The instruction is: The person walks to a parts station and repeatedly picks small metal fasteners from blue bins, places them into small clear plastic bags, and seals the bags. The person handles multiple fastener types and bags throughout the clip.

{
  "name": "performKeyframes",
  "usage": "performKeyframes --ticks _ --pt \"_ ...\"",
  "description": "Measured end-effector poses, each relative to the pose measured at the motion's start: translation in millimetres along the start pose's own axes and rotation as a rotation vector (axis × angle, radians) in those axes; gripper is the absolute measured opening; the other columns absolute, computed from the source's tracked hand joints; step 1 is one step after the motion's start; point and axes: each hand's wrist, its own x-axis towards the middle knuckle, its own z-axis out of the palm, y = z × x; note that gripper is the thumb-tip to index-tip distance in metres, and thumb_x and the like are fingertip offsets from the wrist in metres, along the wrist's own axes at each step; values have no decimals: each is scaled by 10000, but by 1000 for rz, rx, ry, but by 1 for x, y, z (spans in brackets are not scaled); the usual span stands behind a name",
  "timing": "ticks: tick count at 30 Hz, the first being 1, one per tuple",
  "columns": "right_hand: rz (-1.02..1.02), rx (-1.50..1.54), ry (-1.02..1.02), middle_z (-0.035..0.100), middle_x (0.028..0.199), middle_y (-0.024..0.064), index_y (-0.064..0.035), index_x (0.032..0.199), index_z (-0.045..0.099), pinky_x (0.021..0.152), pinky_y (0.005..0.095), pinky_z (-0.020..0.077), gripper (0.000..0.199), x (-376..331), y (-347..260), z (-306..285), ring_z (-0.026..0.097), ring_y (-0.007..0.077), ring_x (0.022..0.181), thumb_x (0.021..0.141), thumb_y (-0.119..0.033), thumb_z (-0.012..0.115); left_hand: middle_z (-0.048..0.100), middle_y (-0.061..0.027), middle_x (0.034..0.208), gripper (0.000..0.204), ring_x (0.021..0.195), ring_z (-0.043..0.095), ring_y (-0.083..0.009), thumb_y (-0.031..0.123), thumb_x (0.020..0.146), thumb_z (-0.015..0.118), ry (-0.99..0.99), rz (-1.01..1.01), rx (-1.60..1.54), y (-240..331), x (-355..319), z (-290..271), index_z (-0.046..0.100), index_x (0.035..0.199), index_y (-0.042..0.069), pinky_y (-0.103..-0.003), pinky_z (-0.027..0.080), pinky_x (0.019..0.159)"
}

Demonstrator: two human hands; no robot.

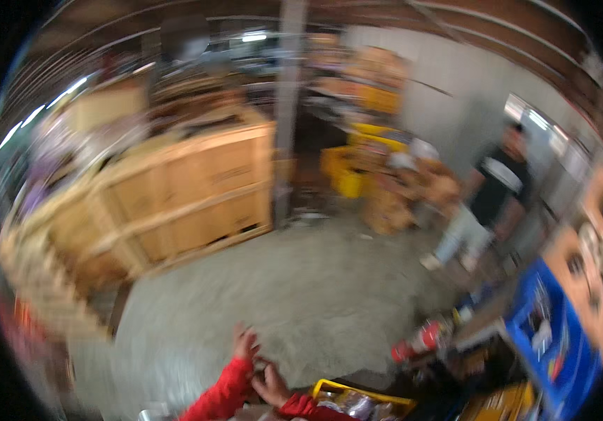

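Both of my hands are at the bottom middle, in red sleeves, over the grey floor (224, 302). My left hand (246, 342) is raised with its fingers apart, and I see nothing in it. Close beside its wrist and red cuff is my right hand (271, 384). Its fingers look bent toward the left sleeve, but blur hides whether they touch or grip it. Just right of my right hand stands a yellow crate (364, 398) holding small items in clear wrapping.
A large wooden crate (182, 196) fills the left side. Another person (501, 175) in a dark shirt stands at the right, near cardboard boxes (389, 203). A red cylinder (424, 340) and a blue bin (575, 337) are at the lower right. A grey post (287, 105) rises behind.
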Motion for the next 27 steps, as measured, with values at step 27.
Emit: performKeyframes --ticks 27 --pt "-47 -475 921 583 774 179 -7 897 593 645 457 480 240 121 -71 -433 604 384 733 993 -226 612 707 -79 940 263 823 710 -216 272 1043 578 -1817 -225 -32 -12 -124 797 635 1184 58 -328 579 761"
